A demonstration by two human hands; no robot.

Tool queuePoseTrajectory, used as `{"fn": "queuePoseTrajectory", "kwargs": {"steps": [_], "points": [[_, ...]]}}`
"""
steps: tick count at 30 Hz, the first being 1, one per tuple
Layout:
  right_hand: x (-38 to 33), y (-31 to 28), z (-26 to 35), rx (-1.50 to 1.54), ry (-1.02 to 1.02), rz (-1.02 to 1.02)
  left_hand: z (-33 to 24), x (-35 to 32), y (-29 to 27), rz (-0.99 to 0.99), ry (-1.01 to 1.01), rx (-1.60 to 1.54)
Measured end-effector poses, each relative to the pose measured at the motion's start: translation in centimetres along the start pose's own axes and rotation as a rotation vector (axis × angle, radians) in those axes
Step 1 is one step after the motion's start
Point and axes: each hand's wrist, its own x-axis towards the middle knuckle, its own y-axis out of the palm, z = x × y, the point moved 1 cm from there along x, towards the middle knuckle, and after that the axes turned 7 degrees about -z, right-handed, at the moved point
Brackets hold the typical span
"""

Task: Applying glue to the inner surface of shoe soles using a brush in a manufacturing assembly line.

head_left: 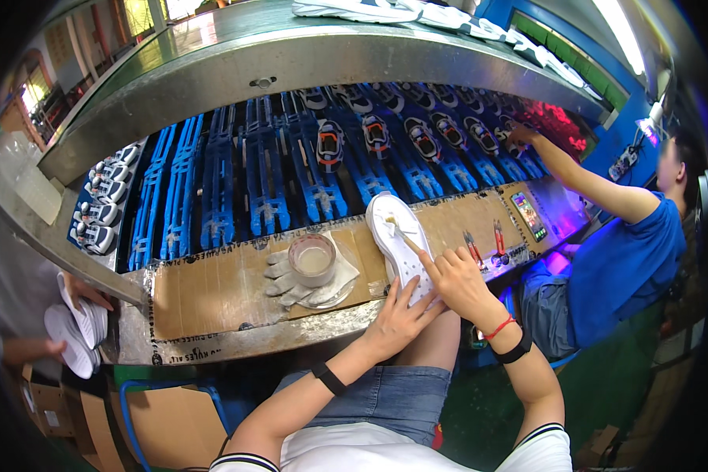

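Observation:
A white shoe sole (pixel 398 256) stands tilted at the front edge of the work table, its hollow inner side facing up. My left hand (pixel 397 322) grips the sole's near end, thumb and fingers spread across it. In my right hand (pixel 460 285) is a thin brush (pixel 408 241), its tip touching the inside of the sole near the far end. Left of the sole, a round tub (pixel 312 261) of whitish liquid rests on a pale work glove (pixel 282 277) and a white cloth (pixel 340 282).
Beyond the cardboard-covered table (pixel 204 303), blue racks (pixel 267 181) carry several shoes (pixel 330 145). Pliers (pixel 499 240) and a phone (pixel 528 215) lie to the right. A co-worker (pixel 625 244) reaches toward the racks. At left, another person's hands hold white soles (pixel 72 334). A metal shelf (pixel 322 59) overhangs.

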Motion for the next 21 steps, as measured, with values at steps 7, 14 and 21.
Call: {"fn": "queuePoseTrajectory", "kwargs": {"steps": [7, 14, 21], "points": [[-0.2, -2.2, -1.3, 0.002, 0.130, -0.100, -0.2, -0.1, -0.4, 0.042, 0.007, 0.004], [1.2, -0.7, -0.5, 0.023, 0.060, -0.101, -0.3, -0.2, -0.1, 0.044, 0.016, -0.003], [1.1, -0.5, 0.2, 0.054, -0.016, 0.008, -0.1, -0.1, -0.1, 0.021, 0.000, -0.003]]}}
